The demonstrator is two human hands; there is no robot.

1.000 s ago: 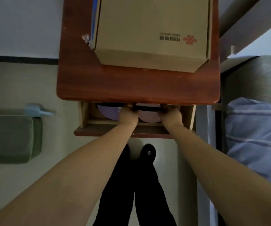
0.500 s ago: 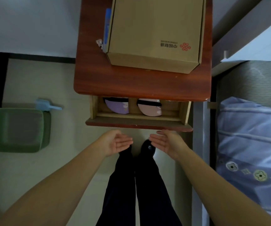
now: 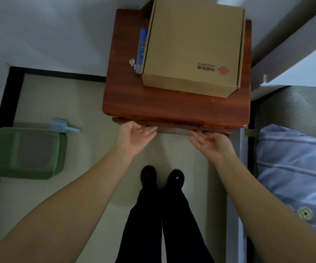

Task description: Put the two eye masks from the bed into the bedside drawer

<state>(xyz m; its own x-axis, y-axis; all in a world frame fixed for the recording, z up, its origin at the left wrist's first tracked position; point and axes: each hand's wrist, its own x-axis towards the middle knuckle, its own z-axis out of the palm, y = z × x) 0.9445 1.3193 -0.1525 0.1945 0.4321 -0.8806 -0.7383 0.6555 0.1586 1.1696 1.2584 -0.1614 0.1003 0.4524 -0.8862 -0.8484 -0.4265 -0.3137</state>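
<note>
The reddish wooden bedside table stands ahead of me. Its drawer front sits almost flush under the tabletop, only a thin strip showing. The two eye masks are hidden from sight. My left hand is flat with fingers apart, fingertips against the left part of the drawer front. My right hand is also flat and spread, fingertips touching the right part of the drawer front. Neither hand holds anything.
A cardboard box fills most of the tabletop, with a blue tube beside it. A green bin and small blue scoop are on the floor at left. The bed with a blue striped pillow lies at right.
The drawer was open with the purple and pink masks lying inside. My hands came out of it, drew back, then pressed forward, and the drawer has slid in under the tabletop.
</note>
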